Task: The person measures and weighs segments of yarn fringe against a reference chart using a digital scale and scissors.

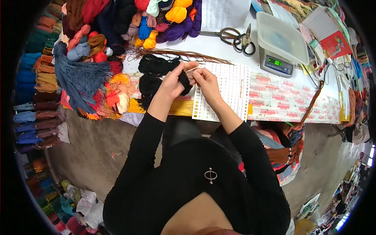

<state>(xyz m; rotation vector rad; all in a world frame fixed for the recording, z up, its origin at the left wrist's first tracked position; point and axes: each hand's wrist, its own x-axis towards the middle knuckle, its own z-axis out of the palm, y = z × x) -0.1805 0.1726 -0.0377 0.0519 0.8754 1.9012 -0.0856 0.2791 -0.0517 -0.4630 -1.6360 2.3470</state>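
Note:
My left hand (170,84) is closed around a hank of black yarn (149,87), part of which lies on the table to its left. Beside it, my right hand (208,85) pinches a thin pale strand (192,69) that runs across to the left fingertips. The two hands almost touch, and the fingers partly hide the strand's ends. Under my right wrist lies a white card (229,92) with rows of small marks and holes along its edges. Long brown yarn strands (192,56) stretch across the table just beyond both hands.
Colourful yarn hanks (152,23) pile up at the back left, with a grey-blue hank (80,76) hanging over the edge. Two pairs of scissors (246,42) lie behind the card. A digital scale (277,65) carries a clear plastic tray (281,37). Brown yarn (313,102) hangs at right.

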